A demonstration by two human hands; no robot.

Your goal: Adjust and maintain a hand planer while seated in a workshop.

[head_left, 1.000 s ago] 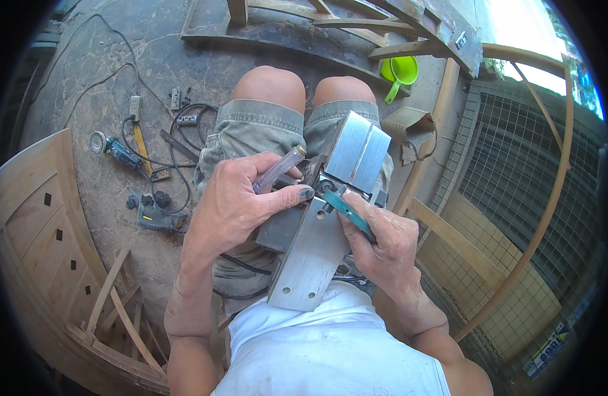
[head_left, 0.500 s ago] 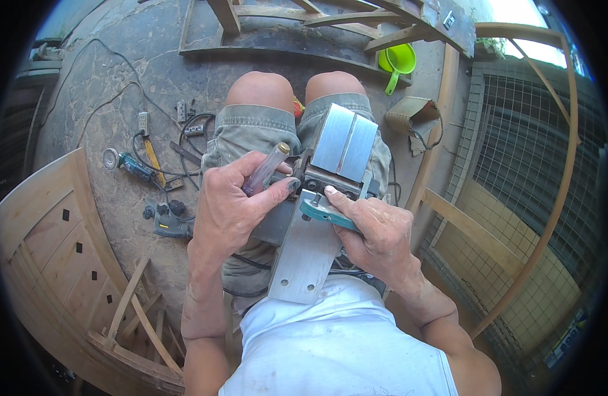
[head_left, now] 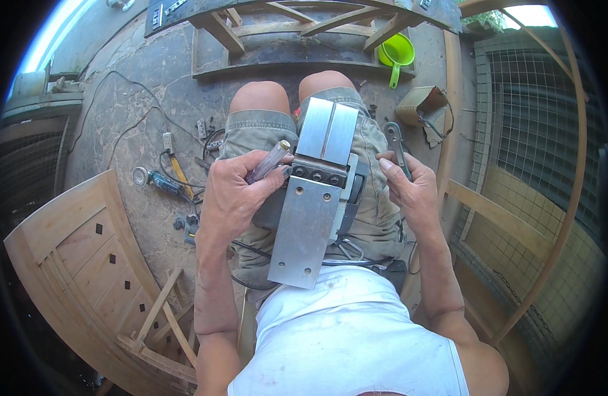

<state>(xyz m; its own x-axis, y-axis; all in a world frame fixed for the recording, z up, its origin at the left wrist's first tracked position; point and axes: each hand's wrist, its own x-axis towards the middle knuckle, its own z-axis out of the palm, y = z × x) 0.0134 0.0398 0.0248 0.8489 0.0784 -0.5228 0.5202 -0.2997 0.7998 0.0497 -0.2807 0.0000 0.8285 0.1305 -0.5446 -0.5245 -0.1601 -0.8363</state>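
An electric hand planer [head_left: 303, 228] lies upside down across my lap, its two flat metal sole plates facing up. Between the plates, the cutter drum [head_left: 318, 173] shows a row of bolts. My left hand [head_left: 233, 191] is closed around the clear handle of a screwdriver [head_left: 271, 162], at the drum's left side; the tool's tip is hidden. To the right of the planer and apart from it, my right hand [head_left: 415, 193] grips a teal and dark wrench [head_left: 396, 146] that points away from me.
An angle grinder [head_left: 160, 181] and cords lie on the concrete floor at left. A carved wooden panel [head_left: 86, 264] leans at lower left. Beyond my knees are a wooden frame [head_left: 218, 33] and a green dipper [head_left: 396, 53]. A cardboard box [head_left: 419, 102] and mesh panel [head_left: 535, 125] are at right.
My right hand has lifted the wrench off the planer and moved it to the right, uncovering the drum bolts. My left hand stays by the drum with the screwdriver.
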